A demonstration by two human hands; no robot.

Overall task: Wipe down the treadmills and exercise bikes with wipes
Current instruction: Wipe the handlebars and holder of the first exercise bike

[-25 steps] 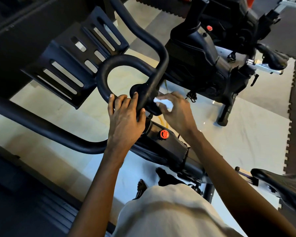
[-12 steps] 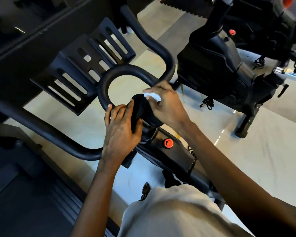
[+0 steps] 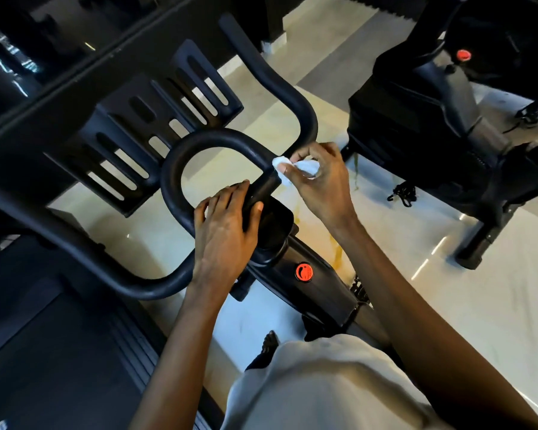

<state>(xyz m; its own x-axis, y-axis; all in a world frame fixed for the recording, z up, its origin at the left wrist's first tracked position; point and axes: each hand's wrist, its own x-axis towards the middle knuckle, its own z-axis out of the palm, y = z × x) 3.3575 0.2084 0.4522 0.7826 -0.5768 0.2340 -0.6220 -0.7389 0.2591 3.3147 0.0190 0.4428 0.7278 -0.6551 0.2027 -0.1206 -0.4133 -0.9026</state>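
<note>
I stand over a black exercise bike whose curved handlebar (image 3: 218,141) loops in front of me. My left hand (image 3: 224,231) grips the handlebar where it meets the stem. My right hand (image 3: 320,178) pinches a crumpled white wipe (image 3: 295,170) and presses it against the right branch of the bar, just beyond my left hand. An orange knob (image 3: 304,272) sits on the bike frame below both hands. A slotted black tablet holder (image 3: 143,131) is mounted ahead of the bar.
A second black exercise bike (image 3: 432,125) stands to the right on the pale glossy floor (image 3: 448,290). A treadmill deck (image 3: 53,352) lies at lower left. Dark equipment fills the upper left. A yellowish streak (image 3: 336,252) marks the floor under the frame.
My right hand with the wipe has moved up from the stem area onto the right branch of the handlebar. My left hand keeps its hold near the stem.
</note>
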